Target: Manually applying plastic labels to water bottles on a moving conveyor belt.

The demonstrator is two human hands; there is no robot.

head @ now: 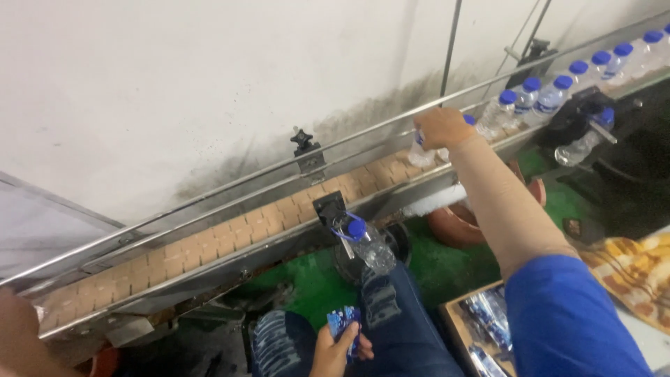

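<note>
My right hand reaches far out to the tan-link conveyor and is closed over the top of a clear plastic bottle standing on the belt. Low in the view, my left hand grips a small bundle of blue label strips above my jeans-clad knees. Just beyond it, a clear bottle with a blue cap leans in a black bracket on the conveyor's near edge.
A row of several blue-capped bottles stands on the belt at the upper right, between metal guide rails. Another bottle hangs by a black bracket. A box of blue packets, patterned cloth, a reddish bowl.
</note>
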